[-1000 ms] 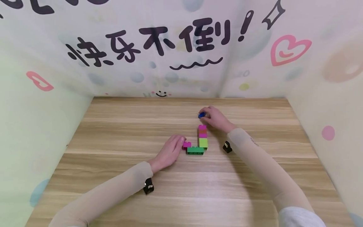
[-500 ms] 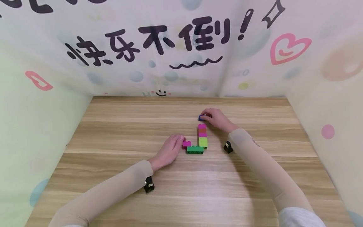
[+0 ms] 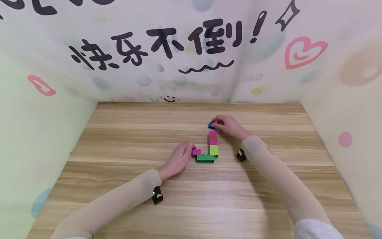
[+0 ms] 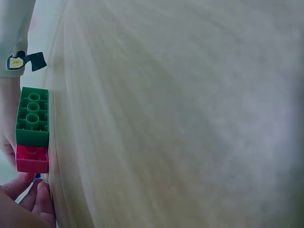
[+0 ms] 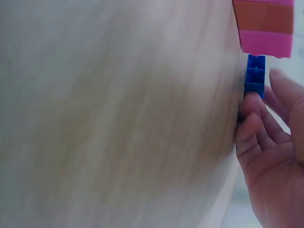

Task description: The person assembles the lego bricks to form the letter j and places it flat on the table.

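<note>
My right hand (image 3: 230,126) pinches a small blue brick (image 3: 211,125) just beyond the far end of a row of joined toy bricks. In the right wrist view the hollow underside of the blue brick (image 5: 255,76) shows, with fingertips at its lower end. The row has a lime brick (image 3: 214,150) at the near end, then magenta and orange-red bricks (image 3: 213,137). A long green brick (image 3: 205,158) extends left from the lime one, and a magenta brick (image 3: 196,152) sits at its left end. My left hand (image 3: 179,156) rests with its fingertips at that magenta brick.
The bricks lie on a wood-grain table (image 3: 191,212). A printed sheet (image 3: 167,79) with black writing stands along the back edge, and pale walls rise at both sides. Each wrist carries a small black device, one on the left (image 3: 157,195) and one on the right (image 3: 241,155).
My right hand has brought the blue brick slightly nearer to me, toward the row's far end, and turned it a little. The left hand and the joined bricks stay in place.
</note>
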The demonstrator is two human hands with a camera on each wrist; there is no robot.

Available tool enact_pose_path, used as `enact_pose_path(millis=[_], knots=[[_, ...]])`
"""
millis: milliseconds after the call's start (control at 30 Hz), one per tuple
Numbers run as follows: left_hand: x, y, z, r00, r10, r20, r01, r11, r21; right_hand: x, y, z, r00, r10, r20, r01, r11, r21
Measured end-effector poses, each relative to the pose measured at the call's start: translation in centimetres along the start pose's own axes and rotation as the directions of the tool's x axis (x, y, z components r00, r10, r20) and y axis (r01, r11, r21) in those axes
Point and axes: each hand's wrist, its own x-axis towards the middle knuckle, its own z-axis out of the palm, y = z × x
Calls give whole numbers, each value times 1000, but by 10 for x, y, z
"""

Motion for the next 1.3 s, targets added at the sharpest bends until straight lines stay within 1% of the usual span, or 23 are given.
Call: enact_pose_path(millis=[100, 367, 467, 567, 633, 700, 767, 867, 967, 1067, 1300], knots=[[0, -1, 0, 1000, 4, -2, -4, 1000, 1, -4, 1, -2, 1000, -9, 14, 9, 1000, 14], [0, -4, 1, 1000, -5, -6, 5, 1000, -23, -11, -2, -5, 999, -19, 38, 19, 1000, 13], [0, -4, 1, 1000, 7, -3, -7, 1000, 1, -12, -3, -5, 999, -25, 44, 25, 1000, 16], [0, -4, 1, 999, 13, 32, -14, 999, 34, -12, -2, -5, 998, -33, 47, 32, 999, 21], [-1, -4, 0, 997, 17, 78, -22, 998, 61, -11, 0, -3, 998, -34, 49, 33, 999, 24], [-1, -3, 0, 991, 27, 128, -37, 996, 79, -10, 0, -3, 998, -33, 48, 32, 999, 27], [-2, -3, -1, 987, 51, 155, -66, 993, 93, -10, 1, -2, 999, -28, 47, 27, 999, 29], [-1, -3, -1, 984, 73, 161, -90, 991, 99, -11, 0, -2, 999, -22, 47, 21, 999, 31], [0, -5, -1, 985, 64, 157, -79, 992, 94, -11, 0, -2, 998, -23, 51, 21, 999, 30], [0, -6, -1, 985, 47, 167, -64, 993, 95, -10, 1, -1, 998, -31, 51, 30, 999, 25], [1, -6, -2, 984, 48, 172, -65, 993, 101, -10, 3, -1, 999, -31, 38, 31, 1000, 6]])
